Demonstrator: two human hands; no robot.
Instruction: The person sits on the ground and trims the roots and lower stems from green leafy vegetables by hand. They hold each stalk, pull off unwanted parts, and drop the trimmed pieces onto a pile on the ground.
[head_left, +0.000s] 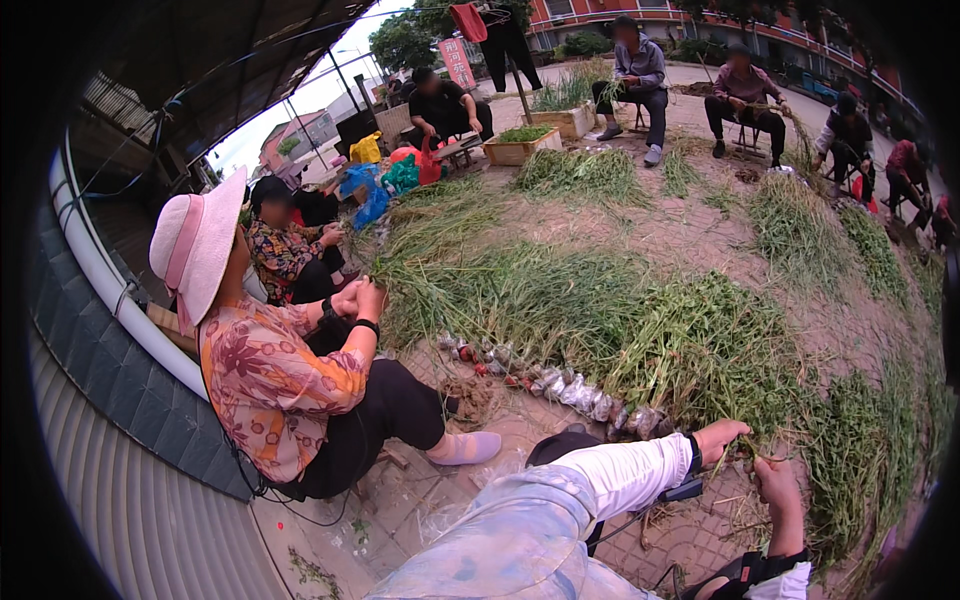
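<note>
My left hand (718, 439) is closed on thin green plant stems at the lower right, with a dark band around its wrist. Just right of it and a little lower, my right hand (776, 480) pinches stems too, its thumb and fingers together. Beyond both hands spreads a large heap of cut leafy green plants (709, 337). Along the near edge of the heap lies a row of root ends wrapped in clear plastic (585, 394). More leafy plants (862, 450) lie to the right of my hands.
To the left, a seated person in a wide-brimmed hat (281, 367) holds plants. Other people sit around the heaps. Foam boxes with greens (521, 150) and coloured plastic bags (367, 199) stand farther back. Loose stems and a cable lie on the brick paving (652, 559) nearby.
</note>
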